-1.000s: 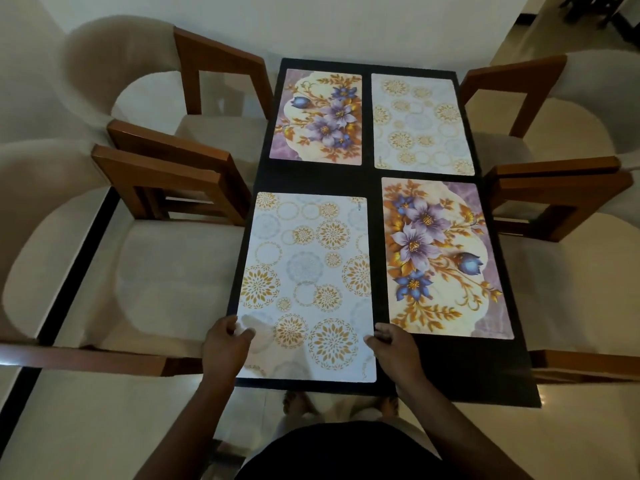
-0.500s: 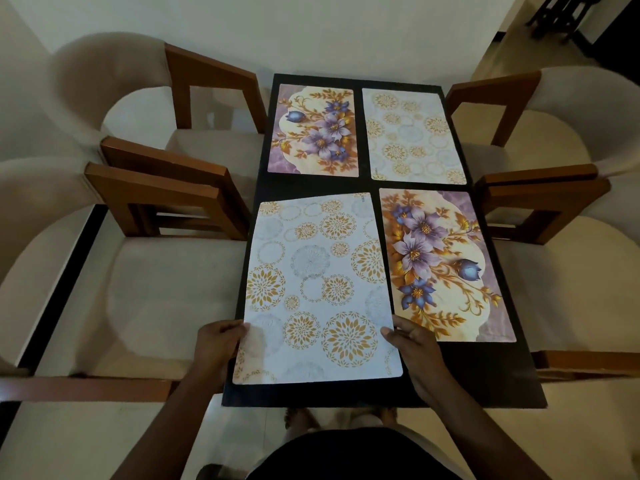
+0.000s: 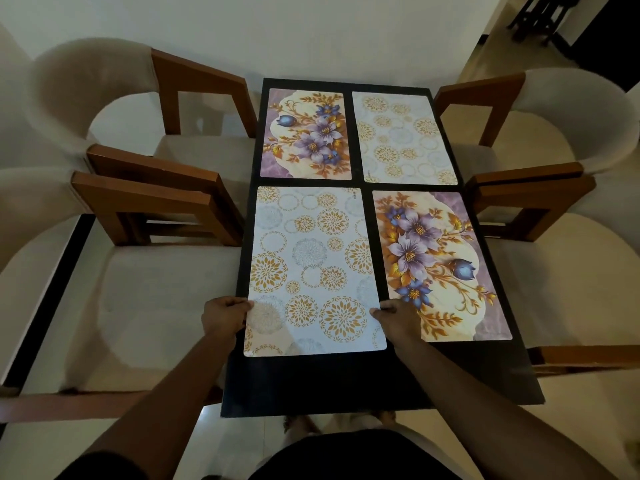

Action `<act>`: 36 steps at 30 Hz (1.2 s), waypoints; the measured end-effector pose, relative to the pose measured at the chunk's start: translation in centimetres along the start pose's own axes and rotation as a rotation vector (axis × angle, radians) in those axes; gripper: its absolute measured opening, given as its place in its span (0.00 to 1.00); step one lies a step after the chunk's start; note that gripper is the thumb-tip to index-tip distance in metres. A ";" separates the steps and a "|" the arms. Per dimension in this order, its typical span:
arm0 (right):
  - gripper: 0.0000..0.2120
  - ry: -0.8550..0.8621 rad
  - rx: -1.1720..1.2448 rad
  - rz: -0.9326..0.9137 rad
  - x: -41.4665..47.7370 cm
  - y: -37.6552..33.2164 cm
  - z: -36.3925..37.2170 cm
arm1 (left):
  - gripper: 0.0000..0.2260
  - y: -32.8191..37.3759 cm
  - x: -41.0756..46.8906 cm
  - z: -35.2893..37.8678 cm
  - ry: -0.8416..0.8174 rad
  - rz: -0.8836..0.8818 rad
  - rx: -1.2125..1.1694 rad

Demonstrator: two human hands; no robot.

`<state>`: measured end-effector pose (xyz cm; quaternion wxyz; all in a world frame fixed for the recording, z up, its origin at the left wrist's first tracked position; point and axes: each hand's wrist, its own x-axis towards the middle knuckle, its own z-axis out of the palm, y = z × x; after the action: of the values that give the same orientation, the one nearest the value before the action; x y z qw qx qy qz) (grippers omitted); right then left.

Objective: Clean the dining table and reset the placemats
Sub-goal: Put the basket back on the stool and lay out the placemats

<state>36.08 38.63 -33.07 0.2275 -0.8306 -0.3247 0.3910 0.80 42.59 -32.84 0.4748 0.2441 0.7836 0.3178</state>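
A black dining table [image 3: 346, 382] carries several placemats in a two-by-two grid. The near-left one is a white placemat with gold circles [image 3: 311, 268]. My left hand [image 3: 223, 315] grips its left edge and my right hand [image 3: 398, 318] grips its right edge, both near the mat's front. It lies flat, roughly in line with the floral placemat [image 3: 440, 261] to its right. Behind them lie a second floral placemat [image 3: 306, 133] at far left and a second white gold-circle placemat [image 3: 403, 138] at far right.
Cream upholstered chairs with brown wooden frames flank the table: two on the left [image 3: 162, 209] and two on the right [image 3: 530, 199]. A white wall stands behind the table. Dark furniture [image 3: 554, 19] shows at the top right. My feet show below the table's front edge.
Both hands have pushed the near-left white placemat away from the front edge, further onto the table, and straightened it beside the floral mat. The other mats stay put.
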 end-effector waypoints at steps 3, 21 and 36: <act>0.13 0.019 0.013 0.040 0.4 0.0 0.1 | 0.03 0.0 0.3 0.5 0.026 0.006 -0.005; 0.08 0.031 0.199 0.163 0.8 0.2 0.8 | 0.05 -0.2 1.2 0.8 0.037 0.025 0.036; 0.09 0.042 -0.025 0.069 -0.3 -0.9 0.2 | 0.04 0.4 0.3 0.8 0.083 0.053 0.122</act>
<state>35.45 39.01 -32.45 0.2102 -0.8522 -0.2958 0.3769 1.44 43.31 -32.99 0.4174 0.2799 0.8139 0.2916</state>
